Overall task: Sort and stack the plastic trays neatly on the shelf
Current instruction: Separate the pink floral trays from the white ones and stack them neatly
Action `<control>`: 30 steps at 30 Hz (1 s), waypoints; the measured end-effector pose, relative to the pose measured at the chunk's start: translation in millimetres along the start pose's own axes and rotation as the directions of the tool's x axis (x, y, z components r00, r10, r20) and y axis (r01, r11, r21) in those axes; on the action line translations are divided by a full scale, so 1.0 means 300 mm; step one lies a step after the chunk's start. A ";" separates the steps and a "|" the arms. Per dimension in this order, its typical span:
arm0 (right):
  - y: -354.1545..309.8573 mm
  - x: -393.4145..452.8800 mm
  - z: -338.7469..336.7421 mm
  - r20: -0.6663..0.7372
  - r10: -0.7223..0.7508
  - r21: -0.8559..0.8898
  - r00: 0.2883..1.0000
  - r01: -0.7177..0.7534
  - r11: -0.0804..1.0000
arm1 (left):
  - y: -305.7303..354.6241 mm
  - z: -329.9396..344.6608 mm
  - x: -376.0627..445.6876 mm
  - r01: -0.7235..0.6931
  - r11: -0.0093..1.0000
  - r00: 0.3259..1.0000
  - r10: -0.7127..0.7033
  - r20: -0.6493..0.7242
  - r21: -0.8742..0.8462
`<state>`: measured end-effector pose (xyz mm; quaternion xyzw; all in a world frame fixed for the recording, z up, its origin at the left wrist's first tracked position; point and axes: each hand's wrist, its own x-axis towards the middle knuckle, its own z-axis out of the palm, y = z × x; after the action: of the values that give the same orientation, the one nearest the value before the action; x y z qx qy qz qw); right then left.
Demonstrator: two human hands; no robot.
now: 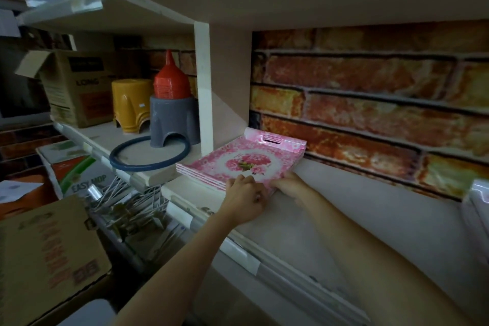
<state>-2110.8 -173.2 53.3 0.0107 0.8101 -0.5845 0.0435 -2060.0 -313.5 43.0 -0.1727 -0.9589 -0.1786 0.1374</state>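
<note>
Your stack of pink trays (238,164) lies flat on the shelf (330,219), in the corner where the white divider (203,87) meets the brick-patterned back wall (370,103). Your left hand (244,200) has its fingers curled over the stack's near edge, while your right hand (288,184) clasps the near right corner, fingers tucked out of sight beneath.

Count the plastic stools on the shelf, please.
2 stacks are visible: a yellow stool stack beside the cardboard box, and a grey stool to its right, carrying red funnels. How many stools are nested in each stack cannot be told.
</note>
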 end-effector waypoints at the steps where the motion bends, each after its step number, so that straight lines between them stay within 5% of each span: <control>1: -0.004 -0.007 -0.008 0.013 -0.021 -0.019 1.000 0.021 1.000 | 0.016 -0.007 0.009 0.022 0.999 1.000 -0.022 0.018 0.023; 8: -0.135 -0.171 -0.196 -0.006 -0.038 -0.237 0.999 0.035 0.971 | 0.237 -0.008 0.086 -0.014 0.993 1.000 0.014 0.004 -0.116; 16: -0.098 -0.450 -0.692 -0.301 0.060 -0.418 0.952 -0.188 0.889 | 0.699 0.047 0.096 -0.175 0.846 0.965 0.248 0.082 -0.503; 24: 0.071 -0.817 -1.092 -0.497 0.186 -0.270 0.848 -0.355 0.895 | 1.162 0.054 -0.010 -0.334 0.739 0.865 0.487 0.122 -0.586; 30: 0.164 -1.056 -1.295 -0.574 0.167 -0.316 0.802 -0.404 0.858 | 1.489 0.077 -0.158 -0.484 0.704 0.721 0.657 0.219 -0.519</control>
<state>-1814.3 221.3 154.6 0.2858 0.8857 -0.3547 -0.0892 -1852.1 73.7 138.6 -0.5245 -0.7981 -0.2927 -0.0473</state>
